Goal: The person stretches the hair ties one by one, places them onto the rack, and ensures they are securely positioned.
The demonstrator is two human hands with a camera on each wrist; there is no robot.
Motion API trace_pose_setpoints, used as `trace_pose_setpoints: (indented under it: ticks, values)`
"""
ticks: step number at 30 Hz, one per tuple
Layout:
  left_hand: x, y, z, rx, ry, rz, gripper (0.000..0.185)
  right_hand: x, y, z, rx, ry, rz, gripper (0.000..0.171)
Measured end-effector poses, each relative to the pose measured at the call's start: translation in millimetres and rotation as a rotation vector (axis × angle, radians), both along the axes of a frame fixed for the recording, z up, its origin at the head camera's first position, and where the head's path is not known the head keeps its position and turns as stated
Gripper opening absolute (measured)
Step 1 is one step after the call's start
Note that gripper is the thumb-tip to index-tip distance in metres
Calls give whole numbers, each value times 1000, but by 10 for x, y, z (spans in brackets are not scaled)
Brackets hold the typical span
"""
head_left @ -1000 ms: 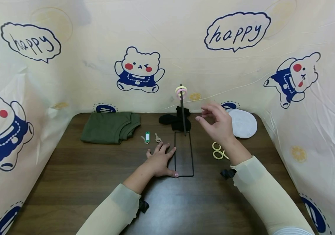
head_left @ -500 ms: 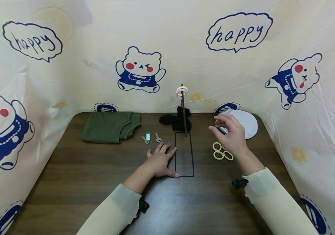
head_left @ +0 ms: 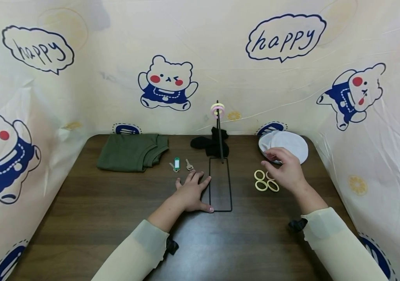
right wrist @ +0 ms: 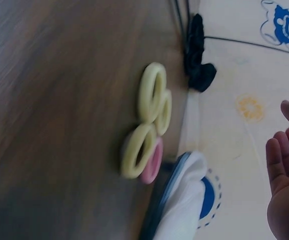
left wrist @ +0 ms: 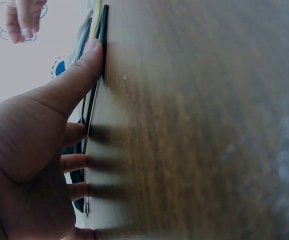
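Observation:
My left hand (head_left: 189, 194) lies with spread fingers on the table, its thumb (left wrist: 87, 62) on the near corner of a black wire stand's base (head_left: 230, 191). The stand's upright (head_left: 220, 136) carries yellow and pink rings (head_left: 217, 110) near its top. My right hand (head_left: 285, 169) hovers over the right side, fingers loosely bent, with nothing seen between them. Just below and left of it lie several loose rings on the table, among them a yellow ring (head_left: 261, 185) and a pink ring (right wrist: 152, 161) partly covered in the head view.
Behind the right hand sits a round white cloth item (head_left: 292, 146) with a dark edge. Black socks or similar fabric (head_left: 208, 144) lie behind the base. A key (head_left: 189, 165), a green key tag (head_left: 176, 164) and a folded green garment (head_left: 130, 153) lie to the left.
My right hand has moved right and down from beside the stand's upright to above the loose rings, uncovering part of the white item. The left hand has stayed in place.

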State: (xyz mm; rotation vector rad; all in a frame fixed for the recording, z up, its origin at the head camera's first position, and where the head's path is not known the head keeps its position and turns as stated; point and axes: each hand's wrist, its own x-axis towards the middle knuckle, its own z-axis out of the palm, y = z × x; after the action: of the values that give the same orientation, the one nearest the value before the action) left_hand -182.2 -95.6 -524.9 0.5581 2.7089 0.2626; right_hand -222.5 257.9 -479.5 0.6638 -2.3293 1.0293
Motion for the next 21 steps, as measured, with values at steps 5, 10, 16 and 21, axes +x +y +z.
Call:
trace_pose_setpoints:
  ticks: [5,10,16,21]
  values:
    - [-4,0,3,0,3,-2,118,-17,169,-120,86,-84,3,32]
    - [-7,-2,4,1,5,-3,118,-52,314,-216,174,-159,5,31]
    - [10,-3,28,8,-1,-2,117,-69,421,-273,262,-318,15,35]
    - [23,-1,44,9,-8,1,117,-90,488,-306,316,-474,34,39]
